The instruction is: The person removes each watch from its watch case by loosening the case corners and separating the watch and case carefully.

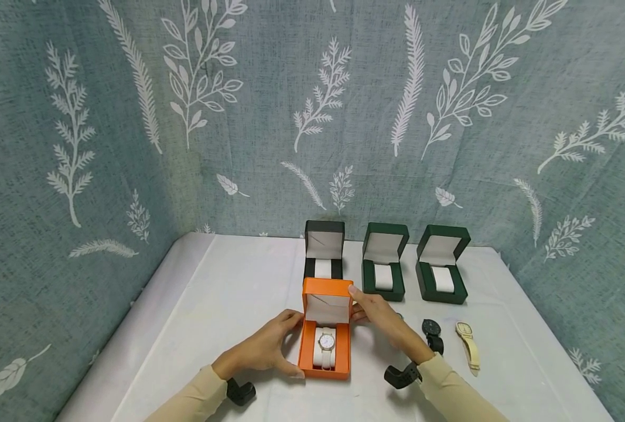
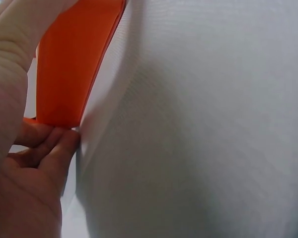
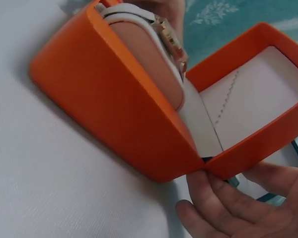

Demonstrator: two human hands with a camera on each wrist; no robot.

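An orange watch box [image 1: 325,334] stands open on the white table [image 1: 228,293]. A white-strapped watch [image 1: 325,344] sits on the cushion inside it. My left hand [image 1: 275,347] grips the box's left side, thumb at the front corner. My right hand [image 1: 370,308] holds the raised lid [image 1: 327,293] from the right, index finger on its top corner. In the right wrist view the fingers [image 3: 213,198] curl against the orange box [image 3: 119,119] at the hinge end, with the watch [image 3: 164,29] showing on top. The left wrist view shows my fingers [image 2: 49,144] against the orange box [image 2: 72,64].
Three more open boxes stand behind: a black box [image 1: 324,249] and two green boxes [image 1: 385,262] [image 1: 443,264], each with a white cushion. A black watch [image 1: 431,331] and a cream-strapped watch [image 1: 468,344] lie to the right. Leaf-patterned fabric walls surround the table.
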